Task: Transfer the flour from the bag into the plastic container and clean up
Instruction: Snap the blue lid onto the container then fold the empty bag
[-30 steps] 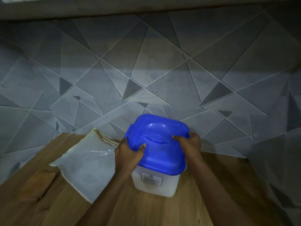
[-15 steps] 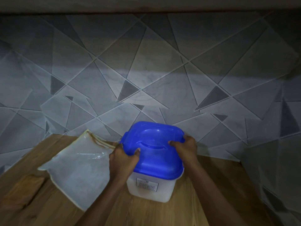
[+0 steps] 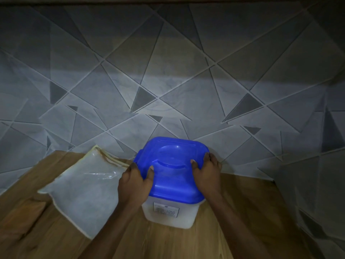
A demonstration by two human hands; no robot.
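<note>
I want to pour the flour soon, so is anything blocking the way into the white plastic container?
Yes. The blue plastic lid covers the white plastic container; the left hand and right hand grip its sides. The clear flour bag lies left.

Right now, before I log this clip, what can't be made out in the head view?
- Contents of the plastic container: hidden by the blue lid and cloudy walls.
- Label text: too small, blurred.
- Whether the lid is latched: left hand and right hand cover its sides.
- Whether the flour bag is sealed: dim light.
</note>
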